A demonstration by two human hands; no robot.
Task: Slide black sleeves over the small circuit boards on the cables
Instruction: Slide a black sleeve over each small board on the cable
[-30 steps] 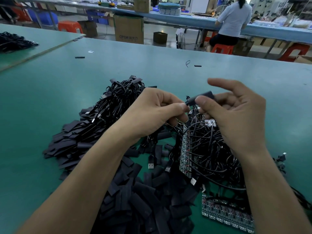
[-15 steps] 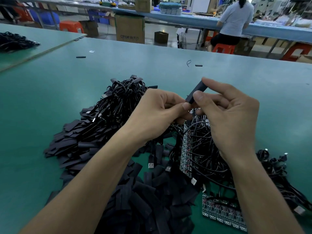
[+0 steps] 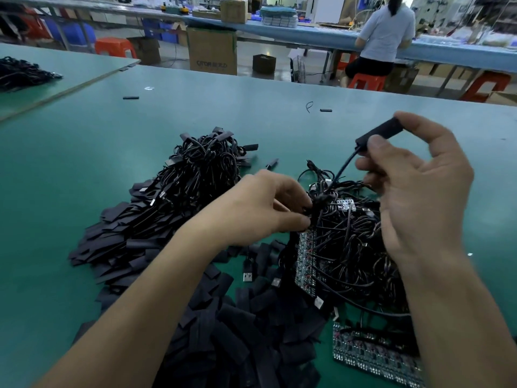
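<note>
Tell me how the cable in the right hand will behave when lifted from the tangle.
Probably floppy: the thin cable looks straight only while pulled taut. Likely light: the right hand pinches the sleeve with fingertips. It may snag, since it runs into the tangle.

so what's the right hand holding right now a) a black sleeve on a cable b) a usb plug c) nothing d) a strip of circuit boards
a: the right hand pinches the black sleeve, its cable trailing down into the tangle.
</note>
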